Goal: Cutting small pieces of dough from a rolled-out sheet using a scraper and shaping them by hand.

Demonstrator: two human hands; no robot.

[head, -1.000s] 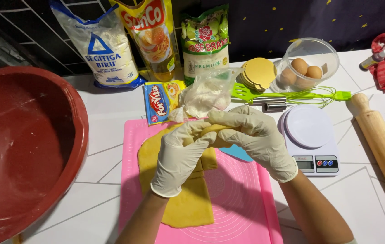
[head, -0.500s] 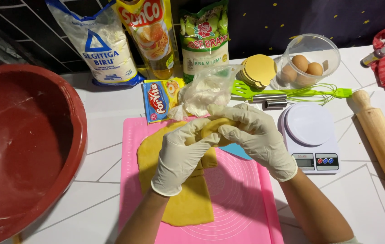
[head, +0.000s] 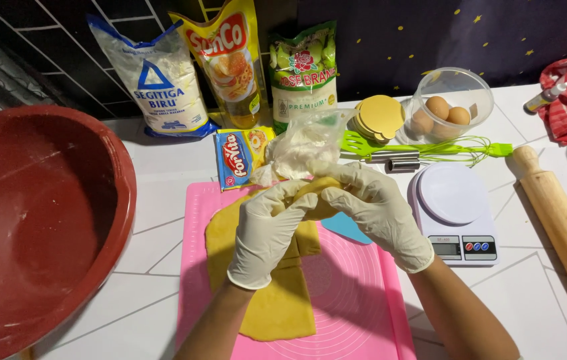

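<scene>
A big red plastic bowl (head: pixel 37 227) sits left, a white kitchen scale (head: pixel 453 213) right of the pink silicone mat (head: pixel 357 293). Both gloved hands, left hand (head: pixel 267 230) and right hand (head: pixel 373 207), pinch a yellow dough sheet (head: pixel 277 307), apparently folding its top edge, above the mat.

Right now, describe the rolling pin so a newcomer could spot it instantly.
Start at the pink mat in the middle of the white tiled counter. Go right, past the white kitchen scale. The rolling pin lies diagonally near the right edge: the only long, plain wooden cylinder there.
</scene>
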